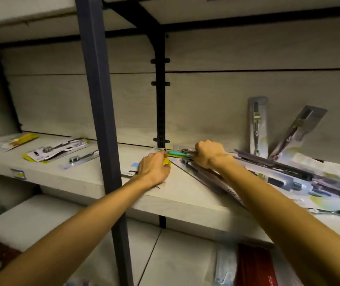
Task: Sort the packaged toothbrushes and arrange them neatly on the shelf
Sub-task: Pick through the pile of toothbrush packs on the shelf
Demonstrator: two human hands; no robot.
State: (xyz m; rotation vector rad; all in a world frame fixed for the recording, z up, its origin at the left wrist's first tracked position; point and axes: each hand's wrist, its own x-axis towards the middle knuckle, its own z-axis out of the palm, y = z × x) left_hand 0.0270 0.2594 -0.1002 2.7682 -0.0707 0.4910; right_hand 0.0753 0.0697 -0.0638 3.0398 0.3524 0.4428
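On the pale wooden shelf [78, 178] my left hand [154, 168] lies on a flat clear pack with a yellow part [166, 162], fingers curled over it. Just right of it my right hand [210, 153] grips a packaged toothbrush with a teal handle [178, 154] near the shelf's back. A heap of dark toothbrush packs [288, 176] spreads out to the right, under my right forearm. Two grey packs [257, 124] lean upright against the back wall. On the left lie a yellow pack [23, 139], a black-and-white pack [57, 149] and a single clear pack [82, 158].
A dark blue upright post [101, 120] stands in front of the shelf, left of my left arm. A black bracket rail [160, 100] runs up the back wall. A lower shelf [181, 254] holds red and pale blue packs at the bottom right.
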